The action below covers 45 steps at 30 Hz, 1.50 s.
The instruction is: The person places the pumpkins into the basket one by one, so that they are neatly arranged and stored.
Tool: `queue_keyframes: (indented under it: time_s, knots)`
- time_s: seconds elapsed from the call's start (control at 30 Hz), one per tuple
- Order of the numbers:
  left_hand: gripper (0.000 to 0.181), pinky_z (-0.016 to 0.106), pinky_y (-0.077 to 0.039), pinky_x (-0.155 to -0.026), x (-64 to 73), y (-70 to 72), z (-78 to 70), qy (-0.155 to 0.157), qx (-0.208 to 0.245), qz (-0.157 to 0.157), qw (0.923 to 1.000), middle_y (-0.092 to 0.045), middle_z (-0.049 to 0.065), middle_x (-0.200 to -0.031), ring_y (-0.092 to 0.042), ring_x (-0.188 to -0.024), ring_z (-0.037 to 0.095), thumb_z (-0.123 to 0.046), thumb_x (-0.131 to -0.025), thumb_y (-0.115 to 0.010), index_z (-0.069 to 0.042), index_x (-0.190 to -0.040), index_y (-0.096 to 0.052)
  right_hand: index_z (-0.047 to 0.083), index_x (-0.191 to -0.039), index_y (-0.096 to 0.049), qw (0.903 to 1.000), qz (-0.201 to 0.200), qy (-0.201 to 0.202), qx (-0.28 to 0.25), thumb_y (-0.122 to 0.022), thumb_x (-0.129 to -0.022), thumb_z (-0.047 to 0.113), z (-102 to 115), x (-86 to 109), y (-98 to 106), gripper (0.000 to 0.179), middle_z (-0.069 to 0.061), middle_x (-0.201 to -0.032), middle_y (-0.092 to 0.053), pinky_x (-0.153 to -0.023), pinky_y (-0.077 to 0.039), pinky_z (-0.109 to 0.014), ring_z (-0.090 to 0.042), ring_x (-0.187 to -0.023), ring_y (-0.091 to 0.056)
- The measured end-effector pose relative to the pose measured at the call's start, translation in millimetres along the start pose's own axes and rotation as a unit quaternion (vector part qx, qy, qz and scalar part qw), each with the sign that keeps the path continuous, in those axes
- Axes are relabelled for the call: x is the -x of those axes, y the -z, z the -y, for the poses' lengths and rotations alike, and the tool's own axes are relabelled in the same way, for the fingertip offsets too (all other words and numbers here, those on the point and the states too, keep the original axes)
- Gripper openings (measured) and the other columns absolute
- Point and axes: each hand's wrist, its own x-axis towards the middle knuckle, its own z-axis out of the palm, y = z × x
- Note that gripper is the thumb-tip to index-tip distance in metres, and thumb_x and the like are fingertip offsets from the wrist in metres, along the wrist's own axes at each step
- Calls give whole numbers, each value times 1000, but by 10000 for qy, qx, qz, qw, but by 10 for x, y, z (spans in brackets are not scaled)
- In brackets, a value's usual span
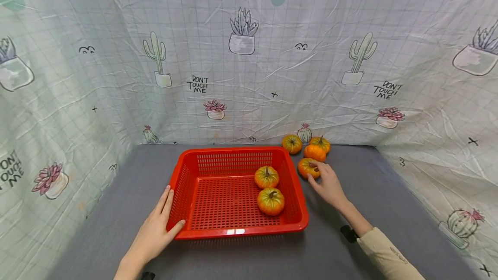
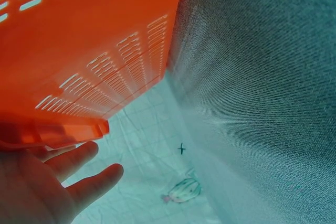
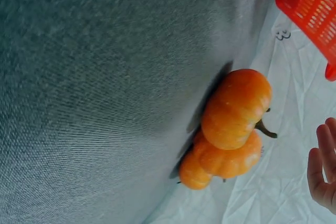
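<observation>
A red plastic basket (image 1: 241, 230) with slotted walls sits on the grey table, holding two small orange-and-green pumpkins (image 1: 271, 201) along its right side. My left hand (image 1: 155, 224) rests at the basket's front left corner, fingers extended along the left rim and thumb over the front edge. In the left wrist view its fingers (image 2: 79, 158) look straight and relaxed beside the rim. Right of the basket, my right hand (image 1: 328, 183) overlaps a pumpkin (image 1: 305, 168) in the head view. From the right wrist, that hand (image 3: 326, 169) shows apart from the pumpkins (image 3: 237, 109), fingers spread loosely.
Behind the pumpkin by my right hand, several more lie: one near the basket's back right corner (image 1: 292, 144), and an orange one (image 1: 315, 153) against a greener one (image 1: 321, 143). A printed cloth curtain (image 1: 272, 68) hangs around the table (image 1: 128, 211).
</observation>
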Motion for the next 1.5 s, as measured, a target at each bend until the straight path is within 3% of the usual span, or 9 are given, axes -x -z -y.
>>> queue_keyframes:
  time_s: [0.43,0.67,0.87,1.5]
  knots:
    - [80,57,-39,-87,-2,7,-12,27,-30,27,10000,-14,12,-149,-37,-122,40,-32,-81,-60,-2,-142,-18,-2,-116,-49,9953,489,-623,553,-71,-73,22,-143,-19,-72,54,-23,-108,-52,-71,-40,-49,-35,-84,-46]
    - [81,58,-39,-86,-12,-3,4,60,-7,72,10000,-13,12,-150,-37,-123,40,-32,-81,-60,-2,-142,-16,-2,-126,-39,9826,1120,-1189,880,-68,-74,36,-211,-31,-113,71,-25,-118,-43,-73,-35,-53,-40,-98,-39]
    - [80,58,-39,-87,-16,1,3,52,1,93,9999,-13,12,-150,-37,-123,40,-32,-81,-60,-1,-142,-17,-2,-131,-34,9743,1341,-1465,1059,-67,-73,44,-280,-47,-164,81,-26,-120,-40,-69,-32,-52,-43,-101,-36]
    - [81,57,-39,-87,-11,-10,20,69,78,124,9999,-13,12,-150,-36,-124,40,-33,-82,-59,-4,-143,-14,2,-127,-38,9598,1684,-1869,1246,-60,-75,55,-445,-136,-276,78,-28,-107,-41,-70,-30,-53,-42,-95,-35]
